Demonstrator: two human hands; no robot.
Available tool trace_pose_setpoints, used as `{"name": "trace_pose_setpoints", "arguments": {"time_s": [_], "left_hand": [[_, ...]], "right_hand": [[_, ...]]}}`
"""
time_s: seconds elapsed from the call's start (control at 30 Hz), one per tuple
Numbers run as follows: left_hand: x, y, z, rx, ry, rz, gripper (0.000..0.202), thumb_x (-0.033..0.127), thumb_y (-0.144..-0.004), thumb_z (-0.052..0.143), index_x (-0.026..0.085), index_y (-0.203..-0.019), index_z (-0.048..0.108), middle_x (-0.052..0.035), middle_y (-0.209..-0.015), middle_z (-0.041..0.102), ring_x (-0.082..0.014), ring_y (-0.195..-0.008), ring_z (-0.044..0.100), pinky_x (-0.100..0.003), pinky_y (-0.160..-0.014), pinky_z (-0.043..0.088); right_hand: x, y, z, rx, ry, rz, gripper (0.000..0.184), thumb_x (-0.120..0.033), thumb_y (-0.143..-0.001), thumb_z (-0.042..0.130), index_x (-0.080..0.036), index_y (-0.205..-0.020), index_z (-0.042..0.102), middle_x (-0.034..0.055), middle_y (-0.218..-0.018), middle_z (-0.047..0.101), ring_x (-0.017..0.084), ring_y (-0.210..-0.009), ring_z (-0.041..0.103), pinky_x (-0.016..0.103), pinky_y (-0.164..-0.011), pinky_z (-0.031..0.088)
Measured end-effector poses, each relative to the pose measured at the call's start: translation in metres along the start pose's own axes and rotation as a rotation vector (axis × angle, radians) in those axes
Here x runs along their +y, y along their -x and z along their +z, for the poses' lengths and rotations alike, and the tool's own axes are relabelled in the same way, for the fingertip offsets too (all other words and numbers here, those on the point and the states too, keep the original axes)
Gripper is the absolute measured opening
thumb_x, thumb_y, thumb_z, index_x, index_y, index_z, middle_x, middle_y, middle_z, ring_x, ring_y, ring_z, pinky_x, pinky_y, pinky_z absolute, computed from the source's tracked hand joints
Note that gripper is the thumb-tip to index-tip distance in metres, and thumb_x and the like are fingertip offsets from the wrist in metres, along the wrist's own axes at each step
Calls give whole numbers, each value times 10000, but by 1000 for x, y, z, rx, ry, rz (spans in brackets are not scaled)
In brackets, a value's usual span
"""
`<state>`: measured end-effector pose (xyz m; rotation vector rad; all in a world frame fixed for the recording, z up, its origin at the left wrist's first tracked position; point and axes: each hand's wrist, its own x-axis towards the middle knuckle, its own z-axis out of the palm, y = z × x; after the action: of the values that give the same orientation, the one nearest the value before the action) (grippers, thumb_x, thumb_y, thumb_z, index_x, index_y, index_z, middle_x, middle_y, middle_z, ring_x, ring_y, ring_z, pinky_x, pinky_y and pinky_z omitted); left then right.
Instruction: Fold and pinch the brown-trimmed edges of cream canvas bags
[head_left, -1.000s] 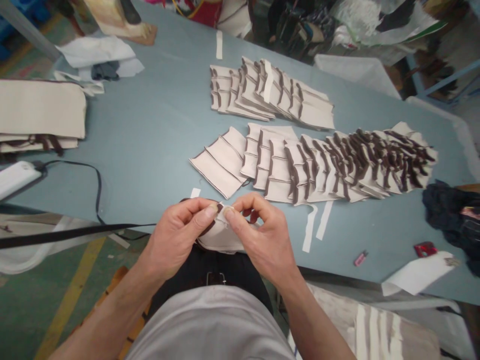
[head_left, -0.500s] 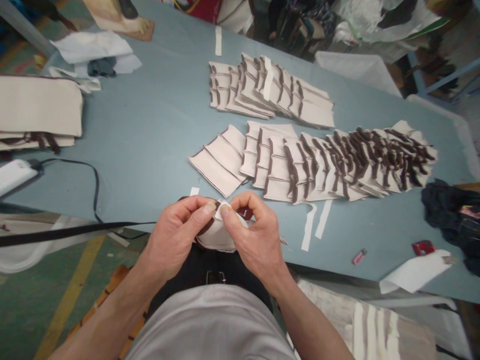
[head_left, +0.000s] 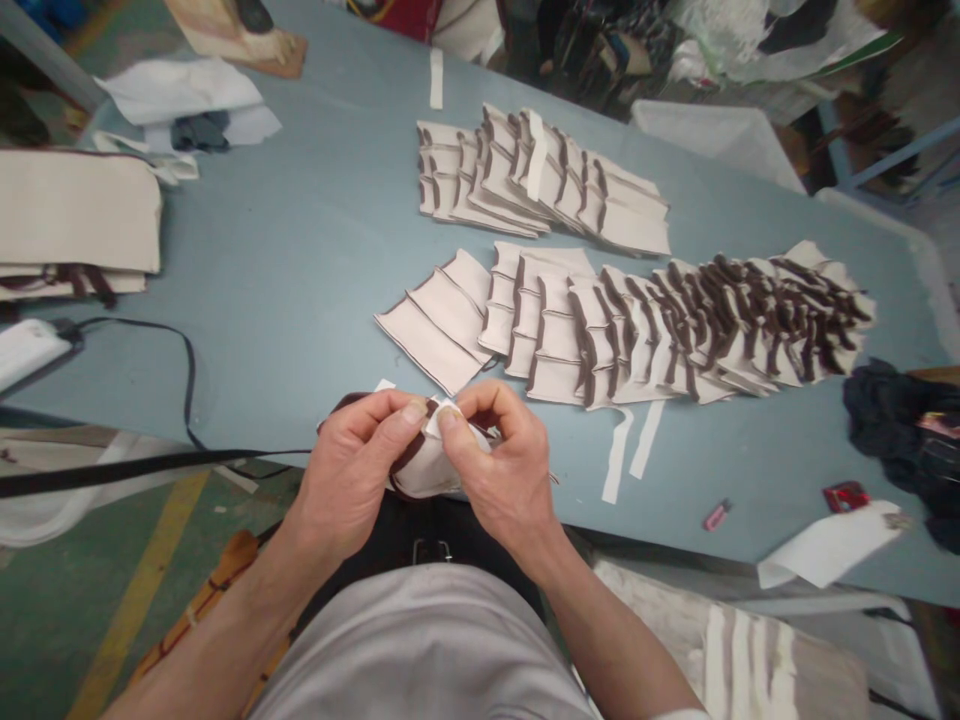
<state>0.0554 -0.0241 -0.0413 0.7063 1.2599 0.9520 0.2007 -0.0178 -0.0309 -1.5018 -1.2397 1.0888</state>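
Both my hands pinch a small cream fabric piece (head_left: 429,468) with dark brown trim, held at the near edge of the blue-grey table (head_left: 300,250). My left hand (head_left: 360,465) grips its left side, thumb and forefinger closed on the top corner. My right hand (head_left: 499,460) pinches the same corner from the right. Beyond them lies a long overlapping row of similar cream-and-brown pieces (head_left: 622,330), and a second row (head_left: 540,185) lies farther back.
Folded cream fabric (head_left: 75,225) is stacked at the left edge, above a white device (head_left: 26,350) with a black cord (head_left: 187,380). White paper strips (head_left: 626,450), a pink lighter (head_left: 716,515), a red object (head_left: 846,495) and dark cloth (head_left: 904,430) lie to the right.
My hands and the fabric piece have shifted slightly left and closer together; the pinch on the corner has tightened. The rows on the table are unchanged.
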Motion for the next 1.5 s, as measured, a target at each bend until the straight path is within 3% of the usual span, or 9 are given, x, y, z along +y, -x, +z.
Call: {"name": "trace_pose_setpoints", "arguments": {"time_s": [0.13,0.43,0.67,0.97,1.13,1.33,1.4,1.5], "left_hand": [[1,-4,2,14,5,-1,336,465,-875,799,158,-772,708,38,-634,541,-101,-579,427,-197,-515,368],[3,-7,0,-65,120,-53,261,381,-790,856,177,-894,729,4,-714,713,-125,-592,590,-210,-567,481],[-1,-11,2,55,17,-9,215,319,-727,827,173,-830,709,33,-701,658,-94,-564,550,-180,-527,432],[17,-7,7,120,-304,106,116,301,-720,708,193,-748,681,47,-567,586,-105,-489,473,-212,-466,358],[18,-6,19,210,-392,194,55,267,-712,649,217,-696,636,57,-564,566,-106,-481,437,-230,-472,338],[6,-8,23,331,-530,375,59,207,-761,599,227,-708,614,52,-615,570,-119,-535,459,-246,-561,392],[6,-12,22,329,-518,401,62,197,-748,575,224,-701,606,51,-619,567,-117,-535,452,-247,-554,379],[9,-23,16,241,-401,316,50,224,-718,572,213,-682,605,49,-606,553,-111,-518,435,-240,-510,342]], "right_hand": [[1,-3,2,0,5,2,151,-328,-846,659,-244,-748,581,-31,-709,639,148,-656,546,286,-649,463],[5,-9,4,4,34,-16,128,-316,-830,637,-244,-747,571,-25,-714,635,147,-654,544,289,-644,456],[9,-8,9,-6,4,20,152,-341,-831,639,-241,-744,563,-28,-711,623,140,-652,549,287,-654,464],[12,-21,4,-295,-232,257,265,-427,-805,658,-232,-712,504,-62,-621,488,111,-575,420,240,-530,357],[19,-14,17,-213,-192,205,229,-433,-917,534,-246,-795,480,-55,-701,463,137,-653,449,262,-596,396],[22,-7,39,-98,-205,189,172,-385,-993,432,-254,-898,490,-25,-827,550,160,-791,555,282,-760,472],[24,-11,44,-43,-222,198,160,-375,-982,430,-247,-943,519,-14,-854,570,165,-809,568,288,-774,480],[27,-21,44,-41,-239,222,178,-381,-943,473,-236,-1009,553,-12,-851,575,164,-765,558,285,-725,477]]}}
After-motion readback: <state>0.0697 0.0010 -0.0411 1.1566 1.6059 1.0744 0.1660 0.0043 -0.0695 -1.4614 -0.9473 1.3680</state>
